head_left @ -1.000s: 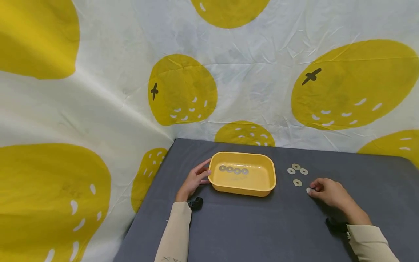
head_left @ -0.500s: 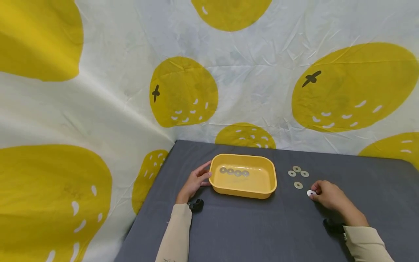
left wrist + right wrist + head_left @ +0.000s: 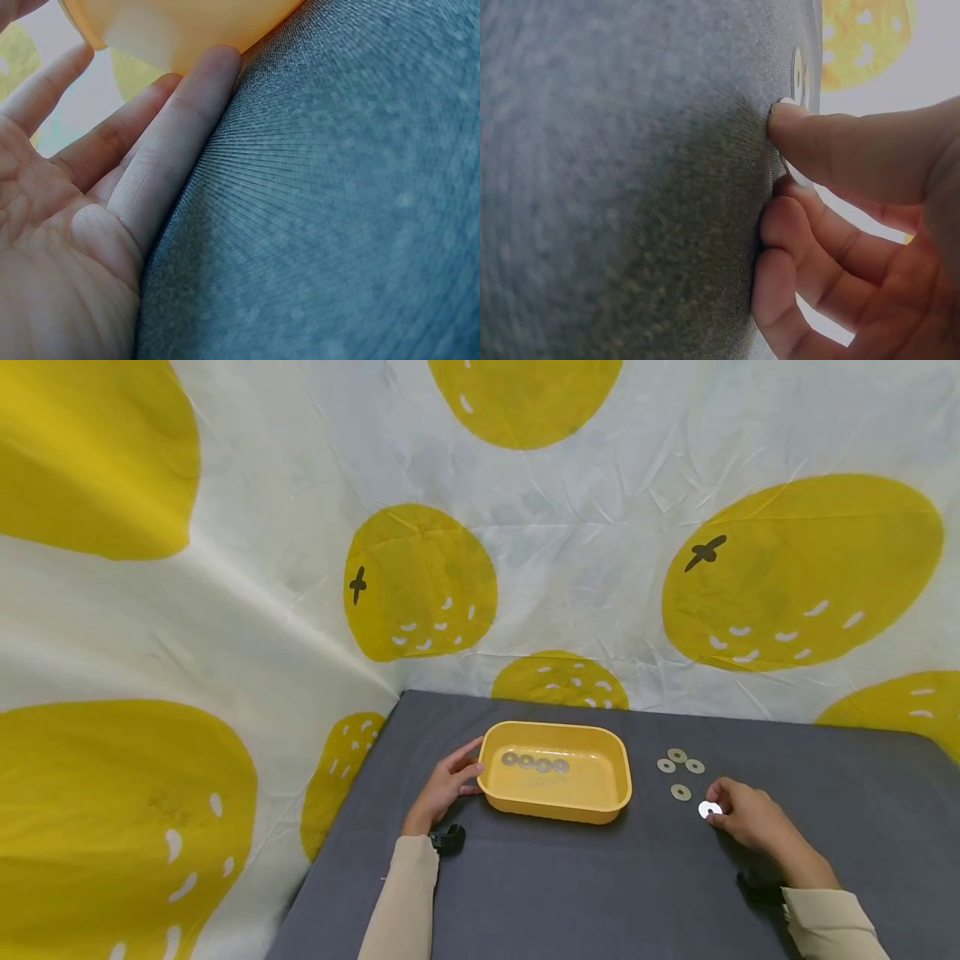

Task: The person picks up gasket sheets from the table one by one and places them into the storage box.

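Note:
A yellow rectangular plastic tub (image 3: 555, 810) stands on the dark table. Along its floor lies a row of flat metal washers (image 3: 543, 766), each with a round hole. My left hand (image 3: 442, 789) touches the tub's left side with nearly straight fingers; in the left wrist view the fingertips (image 3: 217, 64) meet the wall low down. Right of the tub, my right hand (image 3: 753, 814) pinches one bright washer (image 3: 707, 807) by its edge, between thumb and fingers, close to the tabletop. In the right wrist view the fingers hide most of that washer.
Several loose washers (image 3: 677, 756) lie between the tub and my right hand, three grouped and one nearer. Grey cloth covers the table (image 3: 585, 893). White fabric with yellow fruit prints (image 3: 577, 577) hangs behind and at the left.
The pinched washer has come further out from under my right fingers, and its bright face now shows. My right hand has shifted slightly left. The left hand stays at the tub.

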`<state>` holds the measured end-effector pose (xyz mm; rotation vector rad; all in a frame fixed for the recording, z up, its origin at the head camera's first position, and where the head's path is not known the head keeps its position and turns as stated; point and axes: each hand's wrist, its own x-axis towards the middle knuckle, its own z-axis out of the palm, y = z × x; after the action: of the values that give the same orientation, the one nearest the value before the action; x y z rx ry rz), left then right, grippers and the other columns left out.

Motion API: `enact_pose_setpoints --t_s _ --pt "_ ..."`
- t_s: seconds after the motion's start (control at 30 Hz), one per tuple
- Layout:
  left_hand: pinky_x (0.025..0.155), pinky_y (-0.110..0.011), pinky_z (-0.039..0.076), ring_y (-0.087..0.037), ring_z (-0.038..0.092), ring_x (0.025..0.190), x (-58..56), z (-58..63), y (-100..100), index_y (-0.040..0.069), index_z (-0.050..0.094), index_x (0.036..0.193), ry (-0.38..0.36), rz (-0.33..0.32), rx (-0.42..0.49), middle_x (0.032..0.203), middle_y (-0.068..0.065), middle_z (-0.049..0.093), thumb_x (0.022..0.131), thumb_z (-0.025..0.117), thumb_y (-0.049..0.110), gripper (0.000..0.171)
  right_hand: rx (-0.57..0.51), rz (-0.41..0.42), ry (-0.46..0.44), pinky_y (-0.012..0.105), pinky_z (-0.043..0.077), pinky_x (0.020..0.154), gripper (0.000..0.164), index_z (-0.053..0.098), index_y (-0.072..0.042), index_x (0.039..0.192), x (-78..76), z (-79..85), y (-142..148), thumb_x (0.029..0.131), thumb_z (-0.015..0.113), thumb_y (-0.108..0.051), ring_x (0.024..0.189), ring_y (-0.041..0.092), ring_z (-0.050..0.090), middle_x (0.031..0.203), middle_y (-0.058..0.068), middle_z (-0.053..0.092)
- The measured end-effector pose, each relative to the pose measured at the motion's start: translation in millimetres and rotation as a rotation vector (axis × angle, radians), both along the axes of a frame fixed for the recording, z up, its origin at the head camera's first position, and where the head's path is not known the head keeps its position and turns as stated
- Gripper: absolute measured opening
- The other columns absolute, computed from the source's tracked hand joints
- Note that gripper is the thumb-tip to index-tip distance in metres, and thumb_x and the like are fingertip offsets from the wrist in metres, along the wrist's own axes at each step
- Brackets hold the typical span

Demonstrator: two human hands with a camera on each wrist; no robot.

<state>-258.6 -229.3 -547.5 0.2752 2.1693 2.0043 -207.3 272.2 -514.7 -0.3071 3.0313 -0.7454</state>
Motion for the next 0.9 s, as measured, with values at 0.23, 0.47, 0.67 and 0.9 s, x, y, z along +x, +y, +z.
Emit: enact_pose_setpoints --t_s 0.23,0.47,0.67,0.9 --pt "0.092 -0.041 0.062 -0.024 0.066 0.118 1.5 -2.4 1.3 0.034 0.048 0.154 0.006 0.01 0.004 0.14 -0.017 0.058 0.1 0.068 0.032 0.058 -0.005 0.006 -0.018 0.034 0.043 0.064 0.021 0.063 -0.004 0.1 0.9 3.0 0.6 0.088 0.077 -0.014 0.072 0.015 0.056 0.082 0.002 0.065" --pt "0.092 -0.041 0.062 -0.027 0.065 0.12 -0.8 0.5 2.0 0.031 0.046 0.155 0.017 0.008 0.005 0.141 -0.019 0.057 0.1 0.067 0.029 0.058 -0.019 0.031 0.076 0.033 0.044 0.062 0.017 0.068 -0.007 0.099 1.6 3.0 -5.0 0.089 0.077 -0.017 0.067 0.011 0.056 0.076 -0.005 0.065" --pt "0.092 -0.041 0.062 -0.032 0.063 0.124 -1.5 1.5 1.4 0.035 0.05 0.152 -0.004 0.019 0.007 0.142 -0.016 0.058 0.1 0.068 0.028 0.055 -0.058 0.028 0.123 0.029 0.044 0.059 0.018 0.07 -0.008 0.104 4.0 8.0 -9.6 0.09 0.077 -0.015 0.067 0.007 0.056 0.08 -0.004 0.069" --pt "0.092 -0.041 0.062 -0.031 0.063 0.123 -0.5 -0.1 1.3 0.034 0.048 0.153 -0.003 0.012 0.009 0.142 -0.018 0.057 0.1 0.068 0.028 0.057 -0.109 -0.007 0.185 0.025 0.042 0.055 0.025 0.069 -0.002 0.114 7.3 14.4 -15.3 0.092 0.075 -0.011 0.066 0.004 0.057 0.083 0.001 0.069"
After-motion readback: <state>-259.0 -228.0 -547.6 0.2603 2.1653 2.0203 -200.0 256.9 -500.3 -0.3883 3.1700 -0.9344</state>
